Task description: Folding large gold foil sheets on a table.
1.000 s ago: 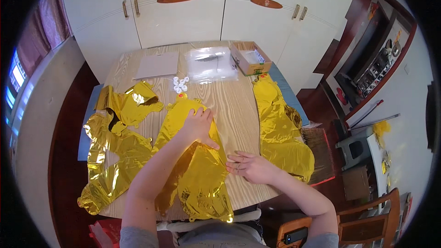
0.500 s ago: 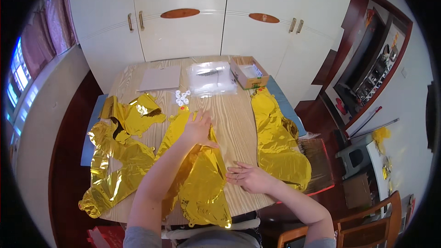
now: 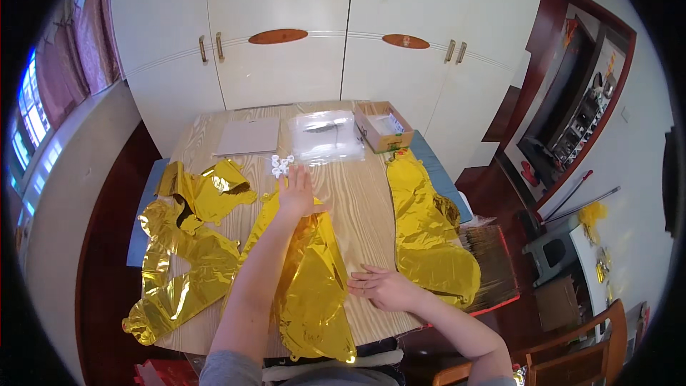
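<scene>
A flat gold foil balloon [image 3: 314, 279] lies lengthwise on the wooden table [image 3: 357, 200] in front of me. My left hand [image 3: 295, 193] rests flat on its far end, fingers spread, close to a small cluster of white plastic pieces [image 3: 280, 165]. My right hand [image 3: 382, 287] lies palm down on the table at the balloon's right edge, fingers pointing left and touching the foil. Neither hand grips anything.
More gold foil balloons lie at the left [image 3: 193, 243] and hang over the right edge [image 3: 425, 229]. At the far side sit a clear plastic bag [image 3: 325, 136], a grey flat sheet [image 3: 249, 136] and a small open cardboard box [image 3: 384, 127]. White cupboards [image 3: 343, 36] stand behind.
My left hand has slid farther up the balloon toward the white pieces. The camera has tilted up, showing more of the cupboards. My right hand stays at the balloon's right edge.
</scene>
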Available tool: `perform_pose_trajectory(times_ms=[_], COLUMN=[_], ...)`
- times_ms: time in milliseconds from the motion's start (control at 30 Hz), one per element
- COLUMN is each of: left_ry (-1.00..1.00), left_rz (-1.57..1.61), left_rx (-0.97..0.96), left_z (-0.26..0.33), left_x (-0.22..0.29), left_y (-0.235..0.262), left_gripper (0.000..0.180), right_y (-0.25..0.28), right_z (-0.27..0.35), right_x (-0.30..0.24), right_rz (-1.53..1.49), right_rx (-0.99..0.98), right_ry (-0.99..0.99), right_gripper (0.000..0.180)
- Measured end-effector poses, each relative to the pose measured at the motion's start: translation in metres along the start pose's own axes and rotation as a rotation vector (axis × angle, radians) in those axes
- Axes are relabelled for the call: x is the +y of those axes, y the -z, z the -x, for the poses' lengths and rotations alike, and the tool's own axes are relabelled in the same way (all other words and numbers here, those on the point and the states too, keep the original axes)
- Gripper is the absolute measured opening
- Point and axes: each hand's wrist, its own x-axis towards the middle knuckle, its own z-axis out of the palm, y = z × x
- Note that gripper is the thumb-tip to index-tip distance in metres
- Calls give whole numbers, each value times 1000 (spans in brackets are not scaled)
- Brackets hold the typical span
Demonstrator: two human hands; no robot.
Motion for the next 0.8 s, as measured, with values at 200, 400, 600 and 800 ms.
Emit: perform_pose_trajectory(times_ms=[200, 400, 600, 800], left_ry=[-39, -209, -224, -279], left_rz=[90, 223, 273, 216], left_rx=[214, 172, -168, 57], left_z=[11, 135, 244, 256], left_x=[-8, -61, -93, -65], left_y=[-4, 21, 30, 6], left_gripper=[97, 74, 81, 86], right_y=[-7, -9, -22, -30], right_z=[3, -10, -64, -69], right_x=[1, 3, 13, 17], right_rz=[-102, -346, -88, -21], right_rx=[52, 296, 292, 77], right_ry=[-22, -202, -323, -411], right_gripper=[47, 45, 58, 69])
